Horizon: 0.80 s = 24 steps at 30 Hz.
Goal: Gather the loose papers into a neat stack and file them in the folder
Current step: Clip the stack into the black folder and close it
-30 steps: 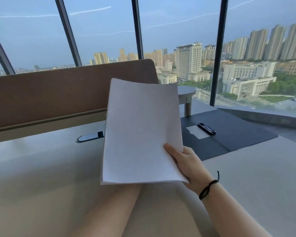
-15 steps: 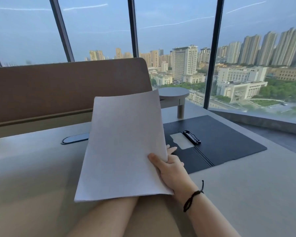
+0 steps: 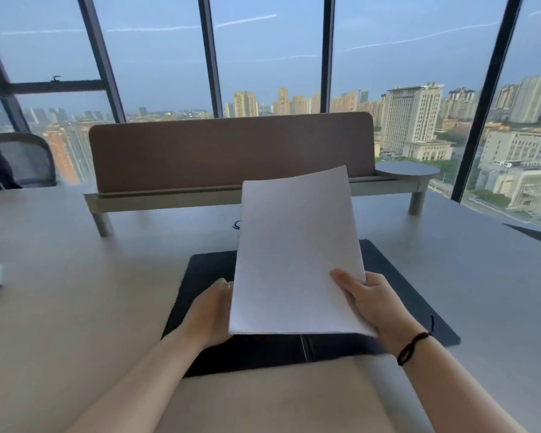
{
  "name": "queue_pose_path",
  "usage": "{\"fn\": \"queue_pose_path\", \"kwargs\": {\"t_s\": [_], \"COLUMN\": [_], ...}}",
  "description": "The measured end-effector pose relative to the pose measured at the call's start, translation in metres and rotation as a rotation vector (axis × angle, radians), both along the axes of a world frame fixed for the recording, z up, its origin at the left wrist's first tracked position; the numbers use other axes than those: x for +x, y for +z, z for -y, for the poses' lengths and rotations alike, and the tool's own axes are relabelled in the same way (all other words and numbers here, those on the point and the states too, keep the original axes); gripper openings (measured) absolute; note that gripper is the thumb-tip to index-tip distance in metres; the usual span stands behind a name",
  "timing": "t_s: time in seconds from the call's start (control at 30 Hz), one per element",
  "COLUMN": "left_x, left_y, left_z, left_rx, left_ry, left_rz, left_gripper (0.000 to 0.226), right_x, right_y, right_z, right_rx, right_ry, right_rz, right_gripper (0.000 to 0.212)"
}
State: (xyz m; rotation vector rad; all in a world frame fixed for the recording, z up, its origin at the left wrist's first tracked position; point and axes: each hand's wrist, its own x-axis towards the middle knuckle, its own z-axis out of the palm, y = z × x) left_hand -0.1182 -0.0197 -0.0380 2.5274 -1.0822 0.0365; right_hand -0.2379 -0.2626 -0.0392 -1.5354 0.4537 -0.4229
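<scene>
Holding the Stack Above the Open Folder

Head view: both hands carried the papers (image 3: 297,254) as one squared stack, tilted up and raised clear of the table (image 3: 75,307). The right hand (image 3: 372,304) was clamped on the stack's lower right corner, thumb on the top sheet and fingers behind it. The left hand (image 3: 211,314) sat against the lower left edge with its fingers hidden behind the sheets, so whether it was pinching or only steadying could not be told. Two-handed support probably kept the edges aligned and stopped the sheets from fanning.

The dark folder (image 3: 403,295) lay open and flat near the table's front edge, directly under the stack, its centre spine showing just below the papers' bottom edge. That placement suggested the stack was being lined up to go down onto one half of it. A black cord bracelet (image 3: 414,346) circled the right wrist.

No brand, label or writing could be read; the top sheet looked blank, and the folder showed no markings.
</scene>
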Motion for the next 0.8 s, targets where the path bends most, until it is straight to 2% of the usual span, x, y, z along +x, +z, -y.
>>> {"fn": "queue_pose_path", "kwargs": {"t_s": [0.07,0.13,0.2,0.27,0.4,0.5,0.57,0.63,0.8], "left_x": [0.026,0.037,0.049,0.056,0.047,0.040,0.038,0.040,0.042], "left_y": [-0.015,-0.022,-0.027,-0.028,-0.007,0.009,0.018,0.024,0.017], "left_z": [-0.032,-0.070,-0.089,-0.095,-0.086,-0.071,-0.061,-0.055,-0.055], "left_rx": [0.061,-0.040,-0.175,-0.362,-0.713,-0.957,-0.962,-0.949,-0.940], "left_ry": [0.191,0.242,0.270,0.315,0.388,0.355,0.299,0.221,0.214], "left_rz": [0.033,0.065,0.095,-0.062,-0.436,-0.891,-1.072,-1.120,-1.229], "left_gripper": [0.026,0.031,0.023,0.025,0.058,0.065,0.051,0.035,0.031], "right_x": [0.009,0.018,0.026,0.032,0.035,0.035,0.035,0.034,0.030], "right_y": [0.001,-0.001,-0.006,-0.010,-0.012,-0.013,-0.014,-0.013,-0.011], "right_z": [-0.025,-0.049,-0.068,-0.079,-0.085,-0.086,-0.086,-0.086,-0.079], "right_rx": [-0.010,0.000,-0.003,-0.068,-0.146,-0.138,-0.097,-0.053,0.020], "right_ry": [0.036,0.081,0.100,0.108,0.115,0.087,0.077,0.077,0.138], "right_rz": [-0.018,-0.058,-0.105,-0.132,-0.164,-0.177,-0.163,-0.156,-0.170], "right_gripper": [0.027,0.027,0.033,0.038,0.034,0.035,0.038,0.037,0.030]}}
